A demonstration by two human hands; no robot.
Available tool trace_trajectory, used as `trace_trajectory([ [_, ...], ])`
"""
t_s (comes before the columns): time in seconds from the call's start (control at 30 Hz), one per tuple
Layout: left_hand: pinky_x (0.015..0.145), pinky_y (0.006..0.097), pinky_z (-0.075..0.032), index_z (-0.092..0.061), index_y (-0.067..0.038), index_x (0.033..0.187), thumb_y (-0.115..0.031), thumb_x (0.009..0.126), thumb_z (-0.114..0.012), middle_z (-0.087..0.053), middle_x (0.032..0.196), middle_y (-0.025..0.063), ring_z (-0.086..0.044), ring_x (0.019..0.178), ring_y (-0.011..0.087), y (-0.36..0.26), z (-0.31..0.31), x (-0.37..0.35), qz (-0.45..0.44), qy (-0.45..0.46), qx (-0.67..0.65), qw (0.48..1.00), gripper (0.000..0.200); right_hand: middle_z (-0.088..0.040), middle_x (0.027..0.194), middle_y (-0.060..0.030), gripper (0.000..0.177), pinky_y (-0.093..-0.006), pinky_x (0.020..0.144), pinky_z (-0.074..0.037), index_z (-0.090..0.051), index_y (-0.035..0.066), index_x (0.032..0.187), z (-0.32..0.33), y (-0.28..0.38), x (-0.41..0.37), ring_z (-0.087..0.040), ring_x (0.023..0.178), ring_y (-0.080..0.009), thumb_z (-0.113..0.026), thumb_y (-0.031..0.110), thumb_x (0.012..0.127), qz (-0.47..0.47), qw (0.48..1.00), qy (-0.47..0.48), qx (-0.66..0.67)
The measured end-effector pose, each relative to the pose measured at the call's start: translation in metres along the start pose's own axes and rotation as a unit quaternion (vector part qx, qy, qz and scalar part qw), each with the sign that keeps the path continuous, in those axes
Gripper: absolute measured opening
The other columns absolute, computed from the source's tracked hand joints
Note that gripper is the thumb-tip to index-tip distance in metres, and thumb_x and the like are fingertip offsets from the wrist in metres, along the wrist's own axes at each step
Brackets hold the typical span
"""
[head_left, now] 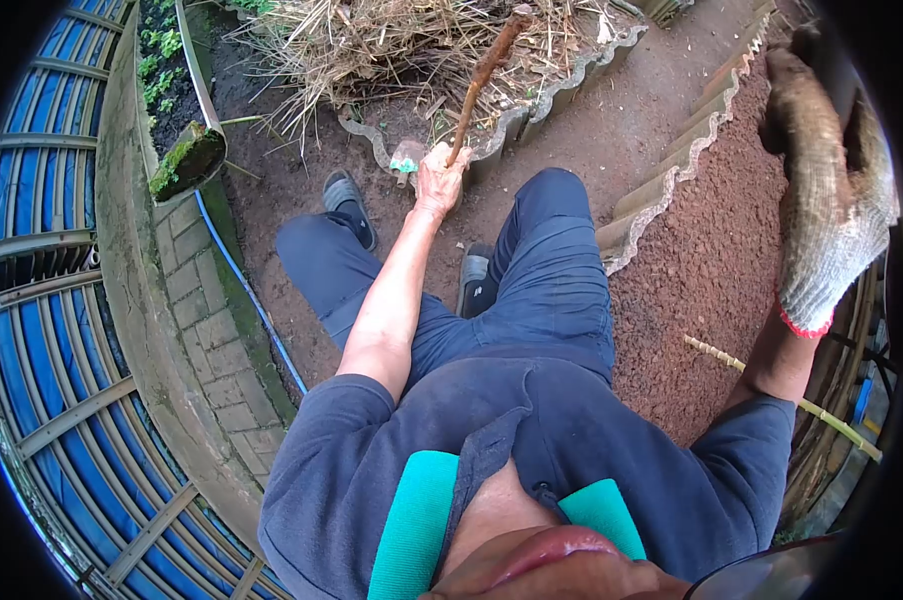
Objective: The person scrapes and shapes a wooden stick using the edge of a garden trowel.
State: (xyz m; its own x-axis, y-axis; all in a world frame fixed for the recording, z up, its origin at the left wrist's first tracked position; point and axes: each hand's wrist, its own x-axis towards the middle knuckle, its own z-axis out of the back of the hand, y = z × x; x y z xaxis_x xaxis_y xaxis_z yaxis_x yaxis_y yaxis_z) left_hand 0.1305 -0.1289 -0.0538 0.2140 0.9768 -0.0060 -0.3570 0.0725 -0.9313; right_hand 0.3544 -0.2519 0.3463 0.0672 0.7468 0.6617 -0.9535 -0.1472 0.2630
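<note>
My left hand [438, 180], bare, is closed around the lower end of a rough brown stick [486, 80]. The stick slants up and to the right, its far end over the straw [371, 50]. Just left of that hand stands a small grey piece with a green and white patch [407, 160], close to the edging of the bed. My right hand [821, 190] wears a soiled knit glove with a red cuff. It is raised at the far right beside the bed of brown soil [696, 270], thumb apart from the fingers, whose tips fade into the dark edge of the view.
Wavy grey edging sheets [661, 200] border both beds, with a dirt path [621, 120] between them. A mossy block [188, 160], a brick strip [206, 300] and a blue hose [246, 280] lie left. Bamboo slats over blue sheeting [46, 370] stand farther left. A yellowish cane [841, 428] lies right.
</note>
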Motion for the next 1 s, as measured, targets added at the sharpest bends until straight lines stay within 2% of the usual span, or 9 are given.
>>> trace_trajectory([
  [0.13, 0.065, 0.0338, -0.046, -0.062, -0.001, 0.079, -0.025, 0.092, -0.066, -0.06, 0.072, 0.0072, -0.055, 0.067, 0.0171, 0.006, -0.003, 0.005, -0.052, -0.019, 0.01, 0.998, 0.028, -0.072, 0.11, -0.0123, 0.038, -0.0322, 0.082, -0.058, -0.066, 0.008, 0.122, -0.027, -0.022, -0.016, -0.072, 0.095, -0.0239, -0.075, 0.014, 0.086, 0.186, 0.955, 0.164, -0.166],
  [0.33, 0.069, 0.0326, -0.048, -0.064, 0.001, 0.082, -0.025, 0.092, -0.067, -0.062, 0.073, 0.0072, -0.059, 0.072, 0.0176, -0.001, 0.0, 0.002, -0.008, 0.01, 0.007, 1.0, 0.027, -0.072, 0.103, -0.0105, 0.036, -0.0284, 0.071, -0.059, -0.066, 0.006, 0.121, -0.009, -0.002, -0.002, -0.071, 0.083, -0.018, -0.074, 0.021, 0.089, -0.015, 0.998, -0.057, 0.014],
  [0.4, 0.067, 0.0342, -0.047, -0.064, 0.001, 0.08, -0.025, 0.092, -0.066, -0.062, 0.073, 0.0075, -0.058, 0.071, 0.0181, 0.008, -0.005, 0.006, -0.018, -0.005, 0.002, 1.0, 0.028, -0.072, 0.106, -0.0129, 0.036, -0.0317, 0.079, -0.059, -0.066, 0.006, 0.12, -0.028, -0.021, -0.009, -0.072, 0.089, -0.0233, -0.075, 0.016, 0.086, 0.176, 0.982, 0.032, -0.062],
  [0.47, 0.065, 0.0339, -0.045, -0.065, -0.001, 0.079, -0.025, 0.091, -0.067, -0.061, 0.072, 0.0055, -0.056, 0.069, 0.0169, 0.003, -0.006, 0.006, -0.018, 0.003, -0.01, 1.0, 0.028, -0.072, 0.109, -0.0149, 0.038, -0.0345, 0.087, -0.058, -0.066, 0.005, 0.12, -0.031, -0.015, -0.021, -0.072, 0.095, -0.0276, -0.076, 0.013, 0.084, 0.141, 0.971, 0.155, -0.116],
  [0.5, 0.065, 0.0335, -0.045, -0.065, -0.001, 0.079, -0.026, 0.091, -0.067, -0.061, 0.071, 0.005, -0.056, 0.068, 0.0163, 0.002, -0.007, 0.008, -0.004, 0.009, -0.019, 1.0, 0.027, -0.072, 0.107, -0.0136, 0.038, -0.0332, 0.086, -0.058, -0.067, 0.005, 0.119, -0.025, -0.019, -0.01, -0.072, 0.095, -0.025, -0.077, 0.016, 0.084, 0.199, 0.973, 0.073, -0.092],
  [0.63, 0.064, 0.0325, -0.045, -0.065, -0.003, 0.077, -0.026, 0.091, -0.067, -0.058, 0.068, 0.0039, -0.054, 0.066, 0.014, 0.013, -0.008, 0.002, -0.02, 0.002, -0.017, 1.0, 0.027, -0.073, 0.103, -0.0092, 0.032, -0.0301, 0.078, -0.059, -0.07, 0.005, 0.115, -0.005, 0.006, -0.002, -0.071, 0.091, -0.014, -0.075, 0.022, 0.088, -0.178, 0.977, -0.074, 0.095],
  [0.73, 0.066, 0.0331, -0.047, -0.064, -0.003, 0.079, -0.026, 0.091, -0.068, -0.059, 0.068, 0.0074, -0.057, 0.067, 0.0193, 0.015, -0.01, 0.007, -0.024, -0.002, 0.018, 1.0, 0.026, -0.073, 0.1, -0.0097, 0.03, -0.0325, 0.074, -0.059, -0.07, 0.007, 0.115, -0.035, -0.011, -0.014, -0.071, 0.087, -0.0177, -0.075, 0.017, 0.088, 0.237, 0.953, 0.121, -0.142],
  [0.93, 0.068, 0.0348, -0.048, -0.062, -0.002, 0.081, -0.024, 0.091, -0.069, -0.06, 0.074, 0.0092, -0.059, 0.071, 0.022, 0.019, -0.008, 0.004, -0.045, -0.023, 0.024, 0.998, 0.025, -0.072, 0.103, -0.0091, 0.028, -0.0273, 0.07, -0.061, -0.071, 0.009, 0.112, -0.016, 0.011, -0.001, -0.072, 0.08, -0.0173, -0.076, 0.022, 0.087, -0.073, 0.993, -0.072, -0.055],
  [1.0, 0.067, 0.0336, -0.047, -0.061, -0.001, 0.08, -0.021, 0.09, -0.069, -0.059, 0.075, 0.0067, -0.057, 0.071, 0.0176, 0.018, -0.007, 0.009, 0.011, -0.005, 0.017, 1.0, 0.024, -0.073, 0.103, -0.0075, 0.028, -0.0283, 0.074, -0.06, -0.072, 0.009, 0.111, -0.023, 0.001, -0.003, -0.072, 0.082, -0.0178, -0.078, 0.02, 0.086, -0.027, 0.997, -0.069, -0.023],
])
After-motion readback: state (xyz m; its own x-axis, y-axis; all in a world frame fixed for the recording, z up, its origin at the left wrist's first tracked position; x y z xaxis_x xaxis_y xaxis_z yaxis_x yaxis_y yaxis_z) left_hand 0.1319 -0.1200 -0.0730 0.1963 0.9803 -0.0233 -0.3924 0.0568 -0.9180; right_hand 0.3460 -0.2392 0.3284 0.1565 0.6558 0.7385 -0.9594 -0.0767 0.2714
